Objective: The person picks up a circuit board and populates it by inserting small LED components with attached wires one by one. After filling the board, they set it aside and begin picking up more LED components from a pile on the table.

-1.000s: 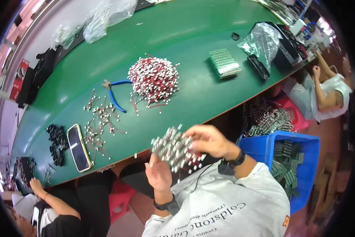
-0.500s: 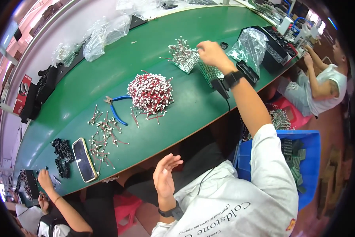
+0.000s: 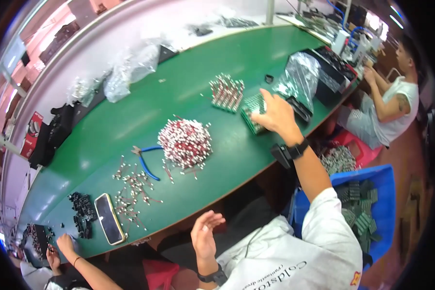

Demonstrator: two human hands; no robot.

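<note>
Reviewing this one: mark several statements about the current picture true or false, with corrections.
1. The right hand is at the stack of green boards. True.
2. The left hand grips the pliers. False: it shows nothing held; the pliers lie on the green table.
3. The phone lies left of the scattered wires. True.
4. The blue bin is empty. False: green pieces lie in it.
5. The wire pile lies right of the pliers. True.

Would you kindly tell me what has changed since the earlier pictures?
The wired bundle, earlier held in the hands, has gone forward onto the table and been let go. The right hand has since reached the green board stack; its grip is unclear. The left hand is empty. The wire pile, pliers and phone stayed put.
</note>
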